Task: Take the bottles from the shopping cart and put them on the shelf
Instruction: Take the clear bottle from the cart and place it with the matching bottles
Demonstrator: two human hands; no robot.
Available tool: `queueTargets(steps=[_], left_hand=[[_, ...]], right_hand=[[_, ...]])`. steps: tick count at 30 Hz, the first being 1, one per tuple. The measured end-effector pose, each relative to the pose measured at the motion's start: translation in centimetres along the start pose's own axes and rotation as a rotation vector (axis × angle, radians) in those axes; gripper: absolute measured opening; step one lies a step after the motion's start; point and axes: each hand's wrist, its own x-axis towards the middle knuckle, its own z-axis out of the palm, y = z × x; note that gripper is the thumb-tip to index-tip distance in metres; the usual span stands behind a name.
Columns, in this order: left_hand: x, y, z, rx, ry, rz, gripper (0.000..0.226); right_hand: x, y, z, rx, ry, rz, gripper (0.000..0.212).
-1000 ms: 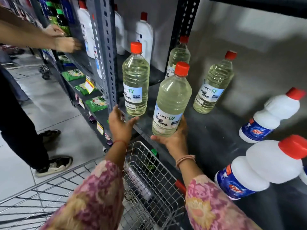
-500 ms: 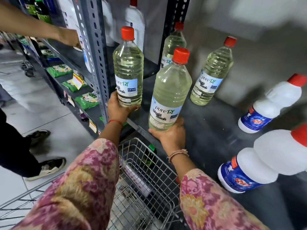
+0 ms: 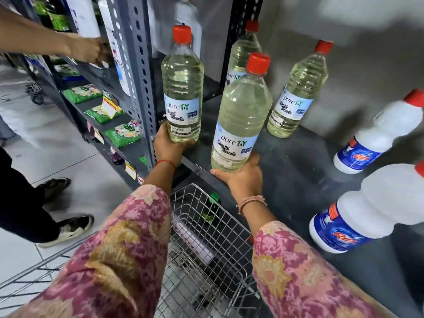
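Observation:
Two clear bleach bottles with red caps stand upright at the front of the dark grey shelf (image 3: 298, 161). My left hand (image 3: 168, 149) grips the base of the left bleach bottle (image 3: 182, 86) beside the shelf's upright post. My right hand (image 3: 242, 177) cups the base of the nearer bleach bottle (image 3: 241, 115) at the shelf's front edge. Two more bleach bottles (image 3: 298, 92) stand further back. The wire shopping cart (image 3: 206, 249) sits below the shelf edge, with a dark green-capped bottle (image 3: 211, 207) inside.
Two white bottles with blue labels (image 3: 376, 207) stand at the right of the shelf. A perforated grey post (image 3: 135, 72) divides the bays. Another person's arm (image 3: 57, 45) reaches into the left bay, and their shoes (image 3: 68, 228) are on the tiled floor. Green packets (image 3: 122, 134) fill lower left shelves.
My left hand rose from below the shelf edge and closed on the left bleach bottle's base. My right hand kept hold of the nearer bottle.

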Motion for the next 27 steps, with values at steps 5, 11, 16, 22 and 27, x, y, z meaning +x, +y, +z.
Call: queueTargets(steps=[5, 11, 16, 22, 27], left_hand=[[0.5, -0.5, 0.0, 0.032, -0.039, -0.003, 0.073], [-9.1, 1.7, 0.3, 0.119, 0.090, 0.022, 0.088], [-22.5, 4.7, 4.5, -0.039, -0.171, 0.226, 0.091], [-24.8, 5.7, 10.3, -0.031, -0.800, 0.215, 0.116], [-24.1, 6.3, 12.8, 0.004, -0.877, 0.175, 0.093]], right_hand=[[0.0, -0.1, 0.1, -0.028, -0.005, 0.011, 0.081], [-4.6, 1.5, -2.4, -0.104, -0.087, -0.134, 0.112], [-15.0, 9.3, -9.5, -0.265, 0.157, -0.409, 0.067], [-21.6, 14.2, -22.2, -0.070, 0.705, -0.284, 0.078], [-18.1, 16.5, -29.1, 0.171, 0.523, 0.022, 0.104]])
